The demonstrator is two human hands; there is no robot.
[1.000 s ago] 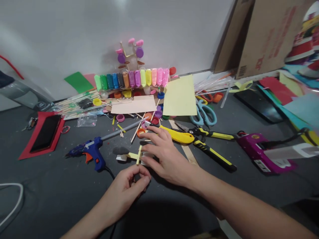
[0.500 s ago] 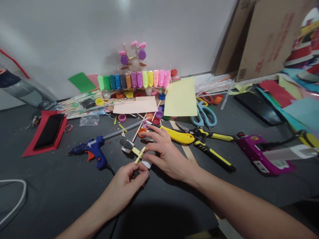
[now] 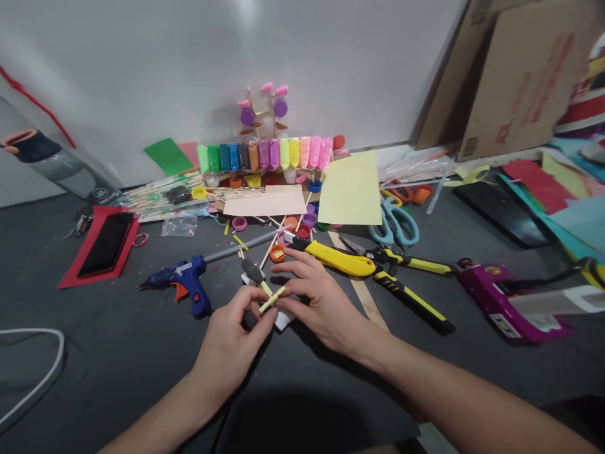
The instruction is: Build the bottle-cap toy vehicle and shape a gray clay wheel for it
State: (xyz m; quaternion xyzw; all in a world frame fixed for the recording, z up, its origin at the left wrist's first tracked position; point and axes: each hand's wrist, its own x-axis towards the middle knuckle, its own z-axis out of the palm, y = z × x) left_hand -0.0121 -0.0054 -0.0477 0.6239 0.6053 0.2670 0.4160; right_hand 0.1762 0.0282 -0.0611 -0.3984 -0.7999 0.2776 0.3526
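My left hand (image 3: 239,328) pinches one end of a short pale yellow stick (image 3: 271,301) between thumb and fingers. At the stick's other end, my right hand (image 3: 319,299) has its thumb and index finger closed on it, the other fingers loosely stretched. Under and behind the stick is a small built piece: a pale yellow strip with a dark grey lump (image 3: 253,271) at its far end. A white part (image 3: 283,320) shows below my right fingers; how it joins is hidden.
Left lies a blue glue gun (image 3: 182,280). A yellow utility knife (image 3: 338,258), black-yellow pliers (image 3: 411,296) and blue scissors (image 3: 394,224) are right of the hands. Behind stand clay packs (image 3: 265,155) and yellow paper (image 3: 352,189). A purple power strip (image 3: 508,302) sits far right.
Both hands have come closer together around the stick, which has turned to a flatter slant. My left hand has moved up and right. The whole view has shifted slightly.
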